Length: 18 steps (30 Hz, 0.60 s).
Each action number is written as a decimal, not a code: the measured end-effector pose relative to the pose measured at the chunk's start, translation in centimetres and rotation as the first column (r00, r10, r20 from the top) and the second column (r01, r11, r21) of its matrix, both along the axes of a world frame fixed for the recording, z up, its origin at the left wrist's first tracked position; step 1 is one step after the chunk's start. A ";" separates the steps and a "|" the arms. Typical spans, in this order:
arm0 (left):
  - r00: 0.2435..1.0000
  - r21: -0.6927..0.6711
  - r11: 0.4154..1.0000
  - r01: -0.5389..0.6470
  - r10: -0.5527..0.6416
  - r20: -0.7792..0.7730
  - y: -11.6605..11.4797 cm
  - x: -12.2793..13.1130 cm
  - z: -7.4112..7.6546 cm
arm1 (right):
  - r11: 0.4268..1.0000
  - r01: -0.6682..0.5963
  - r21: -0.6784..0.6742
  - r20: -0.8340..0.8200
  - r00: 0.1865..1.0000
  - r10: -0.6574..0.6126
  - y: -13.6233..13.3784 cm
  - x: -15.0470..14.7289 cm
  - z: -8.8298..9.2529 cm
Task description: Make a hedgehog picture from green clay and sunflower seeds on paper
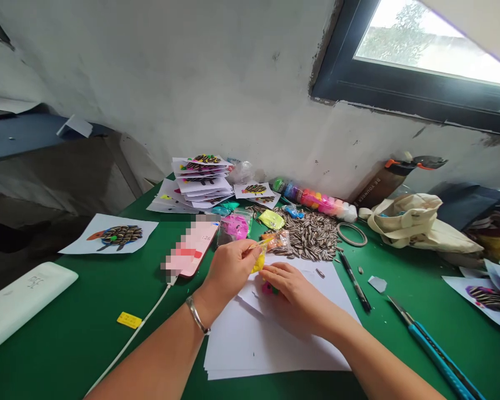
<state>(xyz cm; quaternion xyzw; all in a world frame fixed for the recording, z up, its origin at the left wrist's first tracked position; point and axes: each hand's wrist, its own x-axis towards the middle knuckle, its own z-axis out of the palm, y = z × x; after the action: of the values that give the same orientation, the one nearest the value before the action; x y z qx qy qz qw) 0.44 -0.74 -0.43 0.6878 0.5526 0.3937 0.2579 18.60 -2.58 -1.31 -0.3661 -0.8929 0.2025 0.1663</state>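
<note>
1. We work at a green table (79,339) beneath a window (425,50).
2. White paper sheets (270,344) lie before us, near a pile of sunflower seeds (306,236).
3. Our left hand (229,269) pinches a clear bag of yellow clay (257,258).
4. Our right hand (291,289) curves over a pink clay piece (267,288); we cannot tell whether it grips.
</note>
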 end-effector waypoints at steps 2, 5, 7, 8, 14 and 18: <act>1.000 -0.005 1.000 -0.002 0.002 -0.003 0.0 0.0 0.0 | 1.000 0.010 -0.013 -0.046 0.999 -0.010 0.0 0.3 0.0; 1.000 -0.002 1.000 -0.009 0.009 0.000 0.0 0.0 -0.1 | 1.000 0.023 -0.018 -0.073 0.997 -0.024 -0.2 0.5 -0.2; 1.000 0.002 1.000 -0.015 0.015 0.002 0.0 0.0 -0.1 | 0.999 0.032 -0.011 -0.080 0.996 -0.033 -0.4 0.5 -0.4; 1.000 0.003 1.000 -0.019 0.019 0.002 0.0 0.0 -0.1 | 0.999 0.039 -0.002 -0.089 0.995 -0.039 -0.4 0.5 -0.5; 1.000 0.029 0.999 -0.024 0.023 0.021 0.0 0.1 -0.3 | 0.985 0.127 0.120 -0.117 0.987 -0.113 -0.2 1.6 -2.3; 0.999 0.030 0.999 -0.029 0.027 0.040 0.0 0.2 -0.3 | 0.973 0.161 0.164 -0.065 0.986 -0.152 -0.4 1.9 -2.5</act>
<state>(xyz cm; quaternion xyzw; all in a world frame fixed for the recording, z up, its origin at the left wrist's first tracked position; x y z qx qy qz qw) 0.59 -0.77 -0.73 0.6760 0.5510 0.4191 0.2526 20.47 -2.95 -3.86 -0.4145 -0.8707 0.1219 0.2351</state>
